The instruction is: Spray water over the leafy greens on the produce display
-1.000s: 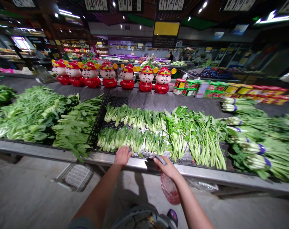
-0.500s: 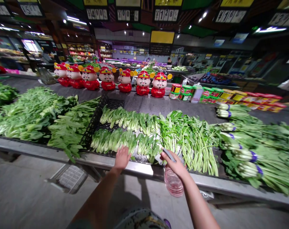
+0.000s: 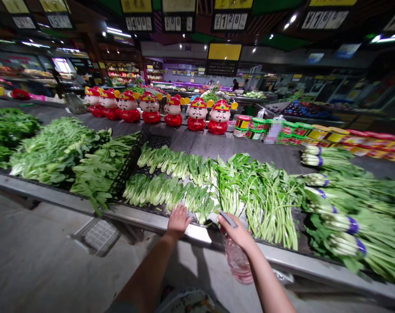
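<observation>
"at the metal front edge (image 3: 200, 234) of the counter, how is the left hand (image 3: 178, 221) found?"

"it is seen opened flat, palm down, fingers spread; nothing is seen to be held. the fingertips are placed just beside the front row of leafy greens (image 3: 168, 193); whether any leaf is touched cannot be told."

"and the right hand (image 3: 235, 230)?"

"it is curled around the top of a clear pinkish bottle (image 3: 239, 261), above which a grey lever (image 3: 228, 219) is shown. the bottle is held in front of the metal front edge; its neck is hidden by the hand."

"how are the greens laid?"

"two rows are noted, the rear row (image 3: 176, 163) included, on a perforated mat (image 3: 214, 217). they are bordered at left by a black crate wall (image 3: 130, 163), at right by long-stemmed greens (image 3: 266, 198)."

"and behind?"

"red figurines (image 3: 219, 117) are lined up, with stacked tubs (image 3: 319, 131) set to their right."
</observation>
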Motion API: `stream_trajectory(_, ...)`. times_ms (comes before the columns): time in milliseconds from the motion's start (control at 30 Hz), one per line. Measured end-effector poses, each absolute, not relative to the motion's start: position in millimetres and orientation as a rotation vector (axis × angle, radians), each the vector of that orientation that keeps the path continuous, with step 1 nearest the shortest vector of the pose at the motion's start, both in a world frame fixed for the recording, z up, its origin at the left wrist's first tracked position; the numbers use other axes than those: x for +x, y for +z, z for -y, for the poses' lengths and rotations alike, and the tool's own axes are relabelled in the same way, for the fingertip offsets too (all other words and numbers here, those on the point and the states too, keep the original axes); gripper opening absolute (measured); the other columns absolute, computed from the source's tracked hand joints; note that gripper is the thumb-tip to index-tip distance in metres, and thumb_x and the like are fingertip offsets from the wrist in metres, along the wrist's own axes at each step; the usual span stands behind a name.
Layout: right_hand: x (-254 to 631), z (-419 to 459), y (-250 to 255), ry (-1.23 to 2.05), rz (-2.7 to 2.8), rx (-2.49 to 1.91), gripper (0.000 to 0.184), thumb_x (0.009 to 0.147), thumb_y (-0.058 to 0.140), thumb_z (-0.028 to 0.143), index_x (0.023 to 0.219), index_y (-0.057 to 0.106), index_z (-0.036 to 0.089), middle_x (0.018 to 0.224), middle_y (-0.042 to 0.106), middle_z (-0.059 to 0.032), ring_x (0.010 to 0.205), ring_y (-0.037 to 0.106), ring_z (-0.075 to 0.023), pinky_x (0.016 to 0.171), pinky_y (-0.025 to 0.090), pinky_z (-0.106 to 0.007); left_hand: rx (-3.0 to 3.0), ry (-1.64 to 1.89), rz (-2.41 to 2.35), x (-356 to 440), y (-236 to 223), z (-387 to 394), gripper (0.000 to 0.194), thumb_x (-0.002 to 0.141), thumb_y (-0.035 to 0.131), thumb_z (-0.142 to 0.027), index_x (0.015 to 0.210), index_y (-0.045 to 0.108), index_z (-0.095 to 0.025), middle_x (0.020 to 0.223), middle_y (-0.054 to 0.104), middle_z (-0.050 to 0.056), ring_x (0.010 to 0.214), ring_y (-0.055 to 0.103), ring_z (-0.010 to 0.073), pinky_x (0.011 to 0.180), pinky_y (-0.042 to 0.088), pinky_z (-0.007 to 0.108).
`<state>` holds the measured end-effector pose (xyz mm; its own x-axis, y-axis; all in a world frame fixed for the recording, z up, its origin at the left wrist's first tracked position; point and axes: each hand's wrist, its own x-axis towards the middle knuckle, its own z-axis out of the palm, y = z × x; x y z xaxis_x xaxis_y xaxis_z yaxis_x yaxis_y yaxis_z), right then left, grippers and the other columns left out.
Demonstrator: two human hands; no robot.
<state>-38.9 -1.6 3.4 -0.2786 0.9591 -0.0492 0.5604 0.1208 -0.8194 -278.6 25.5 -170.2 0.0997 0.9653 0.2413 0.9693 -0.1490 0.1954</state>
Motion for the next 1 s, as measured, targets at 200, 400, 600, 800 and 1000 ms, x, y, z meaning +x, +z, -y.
stream_trajectory(200,-29.7,-7.8,9.9,1.051,1.778,-1.428,0.044,0.082,0.044,0.057,0.097,0.065,0.022,0.082,0.067,-0.0056,0.08,0.062,-0.0229,0.073,0.05,-0.037,-2.375,-0.47,1.973,-283.9,-180.1,-25.8,0.052,0.089,0.036,-0.041,0.134,0.044,-0.016,0.143,0.039,0.008,0.136,0.026,0.0251,0.113,0.021,0.046)
stream_trajectory(400,-36.4,-30.2,28.2,1.097,1.607,-1.259,0.037,0.081,0.051,0.052,0.103,0.063,0.026,0.104,0.066,-0.0066,0.089,0.063,-0.0233,0.073,0.051,-0.038,-2.36,-0.486,1.971,-282.3,-180.3,-24.9,0.051,0.09,0.035,-0.04,0.134,0.043,-0.016,0.143,0.039,0.009,0.136,0.027,0.0256,0.113,0.022,0.047)
stream_trajectory(600,-47.9,-47.0,32.8,0.91,1.701,-1.304,0.035,0.084,0.043,0.054,0.079,0.061,0.023,0.078,0.065,-0.0054,0.07,0.06,-0.0208,0.066,0.05,-0.036,-2.353,-0.475,1.965,-283.1,-180.2,-24.6,0.051,0.09,0.033,-0.042,0.134,0.043,-0.017,0.143,0.04,0.007,0.135,0.029,0.0243,0.113,0.023,0.046)
stream_trajectory(800,-45.0,-45.9,20.2,0.923,1.765,-1.381,0.042,0.084,0.039,0.057,0.064,0.054,0.023,0.066,0.061,-0.0045,0.063,0.057,-0.0198,0.061,0.048,-0.036,-2.336,-0.477,1.964,-284.2,-185.3,-26.2,0.051,0.09,0.033,-0.042,0.135,0.042,-0.019,0.143,0.04,0.006,0.135,0.029,0.0233,0.113,0.023,0.045)
stream_trajectory(1000,-32.7,-44.1,22.7,0.955,1.682,-1.36,0.037,0.084,0.042,0.055,0.084,0.061,0.023,0.082,0.066,-0.0052,0.076,0.061,-0.0218,0.065,0.049,-0.035,-2.302,-0.522,1.842,-286.9,-194.5,-28.8,0.05,0.089,0.035,-0.04,0.133,0.045,-0.019,0.139,0.046,0.007,0.132,0.036,0.0246,0.11,0.028,0.046)
